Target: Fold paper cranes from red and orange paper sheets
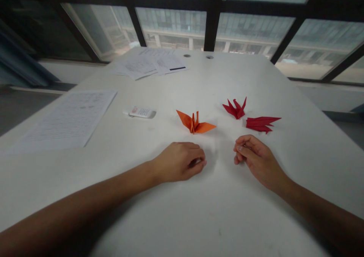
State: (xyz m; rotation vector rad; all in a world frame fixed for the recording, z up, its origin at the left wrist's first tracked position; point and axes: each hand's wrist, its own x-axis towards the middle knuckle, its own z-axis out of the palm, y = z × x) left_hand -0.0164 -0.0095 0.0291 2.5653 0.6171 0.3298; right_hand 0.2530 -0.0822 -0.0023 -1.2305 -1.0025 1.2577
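Observation:
An orange paper crane point(194, 123) with spread wings stands on the white table, just beyond my left hand point(184, 161). That hand rests with its fingers curled in toward the thumb, a gap showing between them and nothing in it. To the right, my right hand point(254, 158) is closed loosely, thumb against the bent fingers, and no object shows in it. Beyond it lie a red paper crane point(236, 108) with its wings raised and a flatter red folded paper piece point(261, 123) with long points. Neither hand touches the folded papers.
Left of the orange crane lies a small white remote control point(140, 112). A printed sheet point(68, 120) covers part of the table's left side, and more papers point(145, 64) are spread at the far end. Dark-framed windows point(210, 21) rise behind the white table point(199, 219).

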